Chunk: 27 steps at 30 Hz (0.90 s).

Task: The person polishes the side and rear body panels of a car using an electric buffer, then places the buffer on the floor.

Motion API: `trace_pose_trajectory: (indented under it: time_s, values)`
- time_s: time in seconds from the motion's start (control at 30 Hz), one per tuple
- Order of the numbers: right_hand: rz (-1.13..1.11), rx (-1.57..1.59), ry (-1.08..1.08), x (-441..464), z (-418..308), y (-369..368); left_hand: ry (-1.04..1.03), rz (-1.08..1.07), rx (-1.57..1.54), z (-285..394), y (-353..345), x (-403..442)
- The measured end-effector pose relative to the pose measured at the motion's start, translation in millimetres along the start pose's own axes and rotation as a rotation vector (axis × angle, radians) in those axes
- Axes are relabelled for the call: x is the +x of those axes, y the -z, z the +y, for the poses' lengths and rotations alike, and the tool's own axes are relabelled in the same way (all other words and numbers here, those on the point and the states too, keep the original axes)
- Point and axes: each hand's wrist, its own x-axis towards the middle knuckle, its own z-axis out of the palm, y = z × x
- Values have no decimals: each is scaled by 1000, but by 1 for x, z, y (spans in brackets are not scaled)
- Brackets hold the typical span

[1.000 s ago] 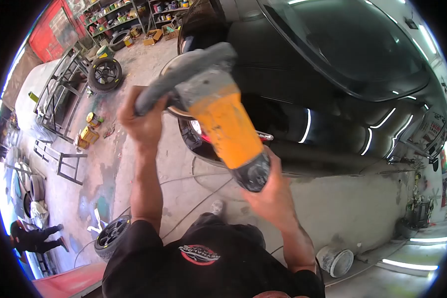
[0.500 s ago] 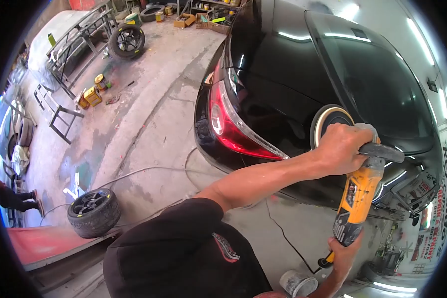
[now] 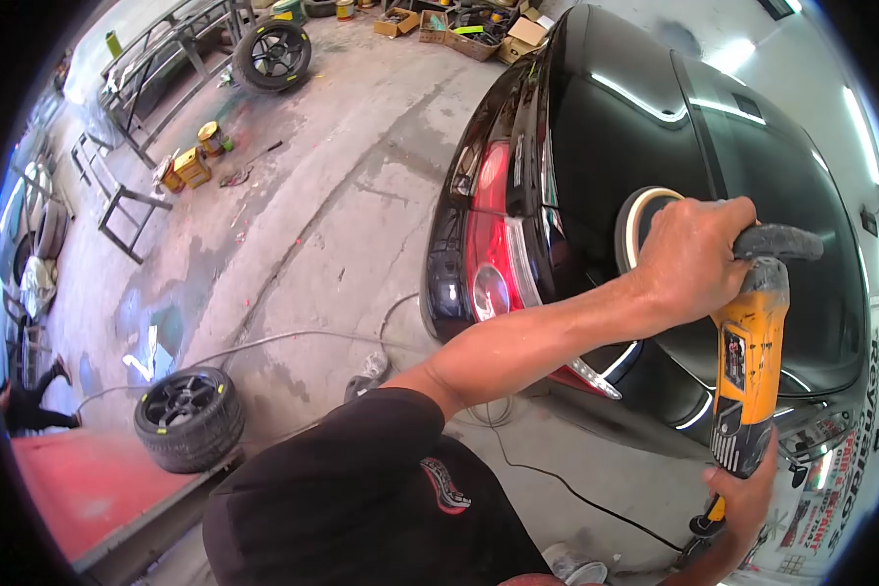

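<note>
A yellow and black power polisher (image 3: 749, 356) runs from the trunk of a black car down toward the lower right. Its round pad (image 3: 628, 230), edged in a pale ring, is at the glossy trunk lid (image 3: 615, 127); my forearm and hand cover part of it. My left hand (image 3: 698, 256) is closed at the front of the tool, around its dark loop handle (image 3: 779, 241). Lower down, my right hand (image 3: 747, 488) wraps round the rear end, by the cord. Below my left forearm is the red and clear tail light (image 3: 498, 264).
A black cord (image 3: 576, 493) trails over the concrete floor. A wheel (image 3: 189, 418) rests by a red panel (image 3: 68, 479); another wheel (image 3: 272, 56) leans near a metal frame. Yellow cans (image 3: 193, 168) and a small metal stand (image 3: 132, 220) are on the left. A person's legs (image 3: 44, 405) show at far left.
The view has shifted, so the car and polisher appear further right. Both hands have kept their grip, and the tool stands more upright in view. The person's legs at far left have moved.
</note>
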Motion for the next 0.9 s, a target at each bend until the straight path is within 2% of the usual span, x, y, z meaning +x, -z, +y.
trace_pose_trajectory:
  time_s: [0.1,0.17,0.27,0.3,0.37,0.43,0.47,0.57,0.63,0.73,0.77,0.8,0.83,0.9]
  values:
    - [-22,-1,-13,-6,-31,-10,3,35,20,-3,27,22]
    - [-91,55,16,8,-77,-31,91,21,50,-24,47,46]
    - [-165,113,68,36,-129,-57,-17,117,107,-56,70,75]
    - [-205,141,0,37,-162,-65,98,73,107,-61,81,86]
    - [-142,171,119,51,-167,-85,239,30,37,-65,101,102]
    - [-216,212,176,69,-171,-104,202,44,52,-90,115,116]
    - [-216,225,160,70,-174,-107,75,111,163,-94,116,120]
    - [-236,240,116,73,-185,-110,175,19,179,-92,119,127]
    - [-229,226,93,63,-173,-98,202,-16,64,-92,103,118]
    - [-154,231,-3,41,-138,-77,100,-61,104,-65,66,96]
    - [-138,233,-43,31,-126,-68,197,-123,65,-52,54,86]
    - [-101,247,-44,19,-110,-60,144,-150,60,-42,41,76]
    - [-30,241,100,16,-65,-53,90,-185,53,-33,27,67]
    - [-36,342,-18,-11,-34,-31,88,-290,14,-17,-5,48]
